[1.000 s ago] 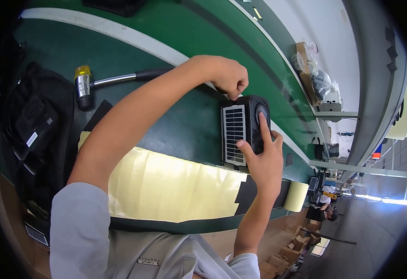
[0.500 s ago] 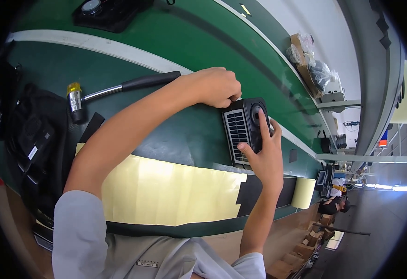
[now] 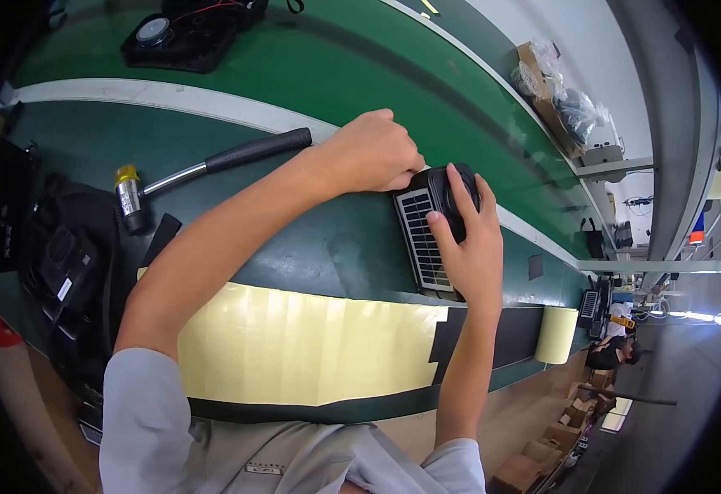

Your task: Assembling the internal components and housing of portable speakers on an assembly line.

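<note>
A black box with a solar panel [image 3: 423, 239] stands on the green bench in front of me. My right hand [image 3: 471, 247] grips it from the right, thumb by the panel's edge and fingers laid across the top, covering the round part there. At the box's far left corner, my left hand [image 3: 377, 152] is curled closed, fingertips against the edge. Whatever those fingers pinch is hidden. Left of that arm lies a mallet [image 3: 212, 163] with a black handle and a yellow-and-black head.
Yellow backing sheet [image 3: 311, 346] runs along the near edge, ending at a roll [image 3: 556, 336] on the right. Black bags [image 3: 68, 255] lie at the left. An opened black housing [image 3: 183, 41] sits far left. Beyond the bench are a carton of plastic bags [image 3: 554, 103] and another person [image 3: 611, 354].
My right fingers have shifted over the round part of the box, which showed before. My left hand stays at the corner. The whole view has shifted slightly.
</note>
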A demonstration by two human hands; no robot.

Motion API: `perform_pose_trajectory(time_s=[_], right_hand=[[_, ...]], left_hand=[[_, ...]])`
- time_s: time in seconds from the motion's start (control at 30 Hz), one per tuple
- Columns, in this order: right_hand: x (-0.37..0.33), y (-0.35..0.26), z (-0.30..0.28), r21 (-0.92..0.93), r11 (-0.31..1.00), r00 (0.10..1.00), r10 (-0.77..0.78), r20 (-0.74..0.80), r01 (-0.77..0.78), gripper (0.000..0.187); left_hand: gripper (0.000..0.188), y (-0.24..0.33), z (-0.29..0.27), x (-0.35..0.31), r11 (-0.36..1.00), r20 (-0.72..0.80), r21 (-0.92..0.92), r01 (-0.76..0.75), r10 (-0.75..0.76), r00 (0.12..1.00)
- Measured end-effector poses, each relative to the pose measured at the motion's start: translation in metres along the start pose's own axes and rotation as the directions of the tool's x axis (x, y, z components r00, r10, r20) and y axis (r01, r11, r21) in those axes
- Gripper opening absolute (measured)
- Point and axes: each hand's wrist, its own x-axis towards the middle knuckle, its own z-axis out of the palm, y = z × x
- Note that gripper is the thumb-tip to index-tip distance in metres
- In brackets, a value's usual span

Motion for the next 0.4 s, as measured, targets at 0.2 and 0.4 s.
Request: perform_pose_trajectory(time_s=[0.2, 0.4], right_hand=[[0.002, 0.004, -0.002, 0.075, 0.996, 0.999, 0.038, 0.005, -0.038, 0.056], [-0.001, 0.004, 0.002, 0.051, 0.999, 0.999, -0.01, -0.036, 0.012, 0.057]], left_hand=[[0.008, 0.001, 0.008, 0.005, 0.991, -0.019, -0.07, 0.11, -0.111, 0.994], [0.02, -0.004, -0.006, -0.001, 0.986, 0.005, -0.164, -0.016, 0.017, 1.0]])
